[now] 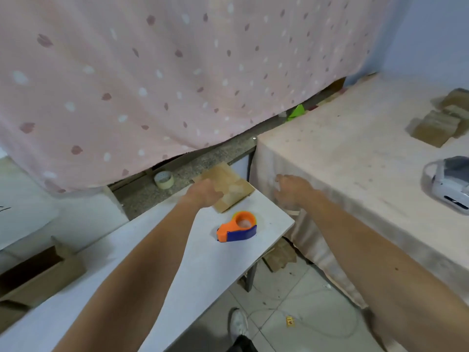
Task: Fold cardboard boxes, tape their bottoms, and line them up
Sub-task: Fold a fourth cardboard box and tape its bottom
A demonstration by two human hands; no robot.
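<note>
left hand [203,193] on cardboard box [234,188], grip too blurred to tell | right hand [291,191] loose, holding nothing | tape dispenser [237,227] on surface [182,270]

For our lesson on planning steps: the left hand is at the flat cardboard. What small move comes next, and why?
Probably draw the cardboard nearer with the left hand and bring the right hand over to open it: it lies flat at the white table's far corner, and the right hand holds nothing.
</note>
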